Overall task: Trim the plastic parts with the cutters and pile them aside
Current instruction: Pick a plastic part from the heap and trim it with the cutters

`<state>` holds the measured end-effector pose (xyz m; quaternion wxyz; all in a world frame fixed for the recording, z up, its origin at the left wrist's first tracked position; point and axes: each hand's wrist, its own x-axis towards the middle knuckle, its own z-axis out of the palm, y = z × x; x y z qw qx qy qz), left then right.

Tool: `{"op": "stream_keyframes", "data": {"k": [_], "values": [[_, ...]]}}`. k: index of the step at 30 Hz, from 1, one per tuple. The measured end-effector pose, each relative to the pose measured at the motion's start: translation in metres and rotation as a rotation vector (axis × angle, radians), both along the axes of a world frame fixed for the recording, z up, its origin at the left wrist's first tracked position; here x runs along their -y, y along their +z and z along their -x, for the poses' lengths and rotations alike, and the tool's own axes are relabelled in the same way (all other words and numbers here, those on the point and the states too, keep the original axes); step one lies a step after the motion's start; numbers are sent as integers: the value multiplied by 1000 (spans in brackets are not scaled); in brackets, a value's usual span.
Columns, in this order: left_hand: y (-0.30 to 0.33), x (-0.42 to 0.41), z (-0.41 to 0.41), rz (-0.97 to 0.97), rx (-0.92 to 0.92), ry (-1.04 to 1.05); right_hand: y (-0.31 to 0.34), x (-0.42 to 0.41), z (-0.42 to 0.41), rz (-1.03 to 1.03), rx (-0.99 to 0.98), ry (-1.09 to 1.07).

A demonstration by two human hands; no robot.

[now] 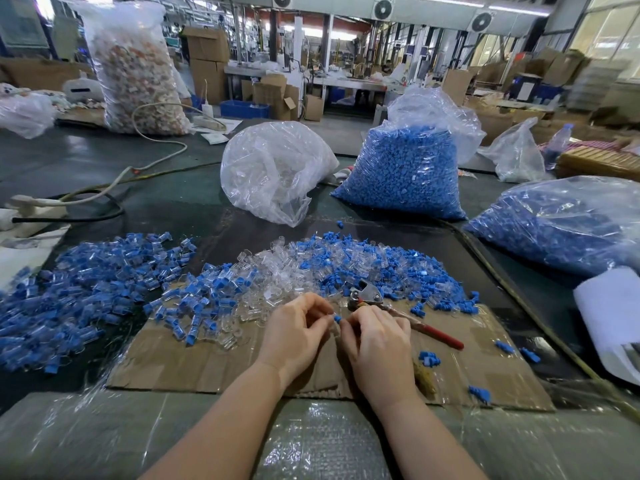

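I can read no text, label, brand or number anywhere from where I sit. The white sheet (527, 87) stuck on a dark bin far off at the right may carry print, but it is too small and blurred for me to make out. The cardboard boxes (207, 46) stacked at the back show plain brown faces to me, and the clear bags (273, 168) on my bench (104, 161) bear no marking that I can read.
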<state>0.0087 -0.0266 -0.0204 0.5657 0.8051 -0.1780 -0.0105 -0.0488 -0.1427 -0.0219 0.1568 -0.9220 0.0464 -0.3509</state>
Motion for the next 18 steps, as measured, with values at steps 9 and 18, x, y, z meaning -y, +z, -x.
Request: {"op": "stream_keyframes", "data": {"k": [9, 18], "values": [[6, -2, 3, -3, -6, -50, 0, 2, 2, -82, -62, 76], [7, -3, 2, -7, -14, -53, 0, 4, 3, -87, -88, 155]]}}
